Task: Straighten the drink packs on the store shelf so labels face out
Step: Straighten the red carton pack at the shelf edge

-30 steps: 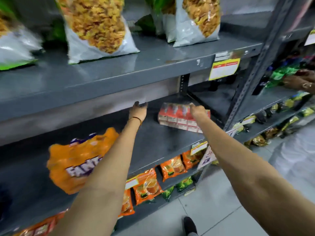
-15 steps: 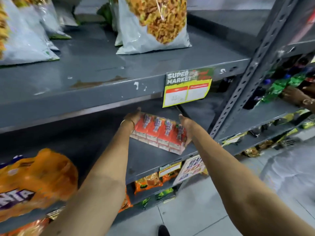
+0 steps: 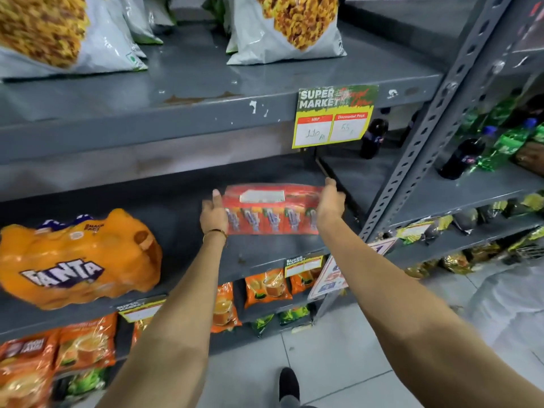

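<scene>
While the left hand [image 3: 214,214] grasps one short end of the red drink pack [image 3: 272,208] and the right hand [image 3: 331,201] grasps the other, the pack sits near the middle shelf's [image 3: 259,251] front edge by its right corner, long axis along that edge, five carton fronts facing out. One orange Fanta pack [image 3: 75,260] lies well apart toward the left end; nothing stands between them, and a price tag [image 3: 334,116] hangs from the shelf above.

A red shrink-wrapped multipack of small drink cartons [image 3: 272,213] sits level on the grey metal middle shelf [image 3: 182,219], carton fronts facing outward.
</scene>
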Demonstrator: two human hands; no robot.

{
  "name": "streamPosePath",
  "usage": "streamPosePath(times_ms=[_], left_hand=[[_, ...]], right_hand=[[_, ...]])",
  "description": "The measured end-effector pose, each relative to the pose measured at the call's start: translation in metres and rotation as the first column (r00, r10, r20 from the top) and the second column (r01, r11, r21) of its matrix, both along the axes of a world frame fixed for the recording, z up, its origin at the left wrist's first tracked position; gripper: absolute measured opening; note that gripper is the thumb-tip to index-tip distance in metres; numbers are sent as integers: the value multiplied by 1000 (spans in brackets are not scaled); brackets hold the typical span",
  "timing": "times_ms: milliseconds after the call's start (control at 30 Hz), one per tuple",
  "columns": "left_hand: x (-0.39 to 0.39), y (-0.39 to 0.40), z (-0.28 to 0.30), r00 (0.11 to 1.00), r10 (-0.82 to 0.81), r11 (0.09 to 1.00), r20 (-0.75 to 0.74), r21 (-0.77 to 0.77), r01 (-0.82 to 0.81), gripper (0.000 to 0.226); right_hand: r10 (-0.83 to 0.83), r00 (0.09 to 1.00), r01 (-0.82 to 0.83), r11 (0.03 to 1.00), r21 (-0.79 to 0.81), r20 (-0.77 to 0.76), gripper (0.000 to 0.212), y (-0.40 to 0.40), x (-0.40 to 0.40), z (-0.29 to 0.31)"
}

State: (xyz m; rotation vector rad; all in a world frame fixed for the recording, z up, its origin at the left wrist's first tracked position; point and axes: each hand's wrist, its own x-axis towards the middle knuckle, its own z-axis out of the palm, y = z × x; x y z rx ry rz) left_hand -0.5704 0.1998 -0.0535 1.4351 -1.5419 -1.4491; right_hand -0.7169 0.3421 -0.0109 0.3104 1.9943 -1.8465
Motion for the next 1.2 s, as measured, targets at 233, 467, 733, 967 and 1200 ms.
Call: streamPosePath(times_ms=[233,467,733,967,1200], left_hand=[[-1,-9,22,972,-220,975,85,31,219,58],[17,-1,12,970,-122,988,212,-66,138,75],[26,19,22,711,-699,655,77,469,593,86],[-51,-7,45,717,-341,771,608,-257,583,55],[-72,-38,21,530,-411,696,742,-119,708,64]], right_hand=[[120,960,-85,986,-144,252,51,16,19,4],[373,902,-301,904,-304,216,53,14,9,6],[654,747,-621,751,-223,119,47,-29,-11,9],[889,282,-944,189,272,360,79,14,-22,-2],[879,327,-924,220,314,348,91,36,-27,-5]])
